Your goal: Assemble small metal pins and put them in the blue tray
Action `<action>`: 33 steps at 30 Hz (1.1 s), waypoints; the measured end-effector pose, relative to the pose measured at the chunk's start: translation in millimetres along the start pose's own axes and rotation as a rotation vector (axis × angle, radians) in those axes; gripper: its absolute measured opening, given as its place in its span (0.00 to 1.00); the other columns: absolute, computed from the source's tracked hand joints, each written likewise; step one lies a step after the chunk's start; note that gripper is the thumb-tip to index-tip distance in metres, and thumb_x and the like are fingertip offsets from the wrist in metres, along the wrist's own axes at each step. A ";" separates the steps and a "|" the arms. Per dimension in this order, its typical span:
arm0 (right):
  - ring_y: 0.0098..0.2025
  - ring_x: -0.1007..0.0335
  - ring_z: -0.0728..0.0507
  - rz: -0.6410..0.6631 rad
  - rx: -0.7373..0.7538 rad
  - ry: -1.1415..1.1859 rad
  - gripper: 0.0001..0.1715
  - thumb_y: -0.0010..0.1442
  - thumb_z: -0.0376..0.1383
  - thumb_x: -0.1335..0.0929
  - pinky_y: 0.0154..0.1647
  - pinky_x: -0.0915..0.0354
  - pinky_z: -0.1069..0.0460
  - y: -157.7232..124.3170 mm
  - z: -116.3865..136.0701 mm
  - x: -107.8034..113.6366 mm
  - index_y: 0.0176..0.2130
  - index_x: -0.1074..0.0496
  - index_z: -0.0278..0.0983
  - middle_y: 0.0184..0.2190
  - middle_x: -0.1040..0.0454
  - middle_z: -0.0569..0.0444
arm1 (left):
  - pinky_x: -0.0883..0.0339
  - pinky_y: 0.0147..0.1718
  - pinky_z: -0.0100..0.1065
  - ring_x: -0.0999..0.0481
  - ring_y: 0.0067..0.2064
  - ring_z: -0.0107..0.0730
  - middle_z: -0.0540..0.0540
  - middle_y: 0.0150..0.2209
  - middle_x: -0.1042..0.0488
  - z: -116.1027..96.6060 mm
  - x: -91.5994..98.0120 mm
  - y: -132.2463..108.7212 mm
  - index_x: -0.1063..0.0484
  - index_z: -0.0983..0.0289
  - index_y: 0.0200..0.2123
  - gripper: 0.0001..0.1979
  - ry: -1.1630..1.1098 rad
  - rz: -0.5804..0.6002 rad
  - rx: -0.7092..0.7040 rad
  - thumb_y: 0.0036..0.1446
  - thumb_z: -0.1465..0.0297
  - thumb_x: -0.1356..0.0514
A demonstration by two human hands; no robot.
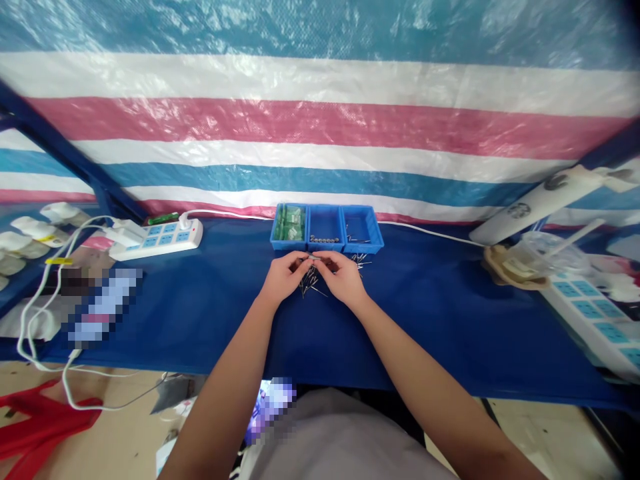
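My left hand (286,275) and my right hand (342,272) meet in front of the blue bins, thumbs and fingers pinched together. Between their fingertips is a small silvery metal piece (313,257), too small to make out its exact kind. Below the fingers lies a loose pile of thin metal pins (311,283) on the blue table. More thin metal pieces (359,260) lie just beyond my right hand. Of the three joined bins, the left bin (273,241) holds green-and-clear packets, the middle bin (324,220) round metal parts, and the right bin (361,217) a few thin pins.
On the left, a white power strip (156,239) with plugs and cables stands near a blurred phone (105,307). At right are a white tumbler (535,203), a plastic cup (537,257) and another power strip (593,313). A striped sheet (320,120) hangs behind the table (200,313).
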State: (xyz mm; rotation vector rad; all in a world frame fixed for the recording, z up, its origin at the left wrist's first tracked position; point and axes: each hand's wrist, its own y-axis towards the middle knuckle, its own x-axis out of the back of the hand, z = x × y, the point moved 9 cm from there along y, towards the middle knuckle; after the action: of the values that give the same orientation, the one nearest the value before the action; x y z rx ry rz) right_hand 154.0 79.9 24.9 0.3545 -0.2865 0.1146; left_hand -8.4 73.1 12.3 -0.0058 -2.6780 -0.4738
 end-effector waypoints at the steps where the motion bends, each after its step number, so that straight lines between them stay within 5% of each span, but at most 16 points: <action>1: 0.38 0.21 0.42 -0.005 -0.011 0.001 0.16 0.63 0.44 0.30 0.41 0.25 0.46 0.0 -1.1 0.5 0.46 0.19 0.40 0.40 0.17 0.49 | 0.35 0.28 0.29 0.31 0.25 0.26 0.48 0.23 0.28 -0.1 0.1 -0.1 0.20 0.62 0.47 0.16 -0.004 -0.002 0.001 0.64 0.57 0.38; 17: 0.38 0.21 0.42 0.011 0.015 0.005 0.16 0.63 0.43 0.29 0.41 0.25 0.46 0.1 1.5 -1.7 0.47 0.19 0.39 0.40 0.18 0.48 | 0.33 0.31 0.30 0.27 0.27 0.27 0.49 0.25 0.26 1.2 0.2 1.2 0.20 0.61 0.45 0.15 0.009 0.012 0.008 0.65 0.57 0.38; 33: 0.40 0.21 0.41 0.035 0.012 -0.063 0.13 0.66 0.42 0.31 0.42 0.26 0.47 1.2 -1.3 -2.1 0.45 0.18 0.40 0.42 0.17 0.49 | 0.35 0.30 0.28 0.34 0.24 0.24 0.46 0.22 0.30 -2.8 -0.5 1.0 0.21 0.60 0.49 0.14 -0.022 0.014 -0.011 0.64 0.62 0.37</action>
State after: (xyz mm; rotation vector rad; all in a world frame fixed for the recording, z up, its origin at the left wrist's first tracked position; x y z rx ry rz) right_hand 152.1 81.3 23.5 0.3653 -0.3550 0.1400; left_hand -6.8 73.1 14.8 -0.0328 -2.6951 -0.4866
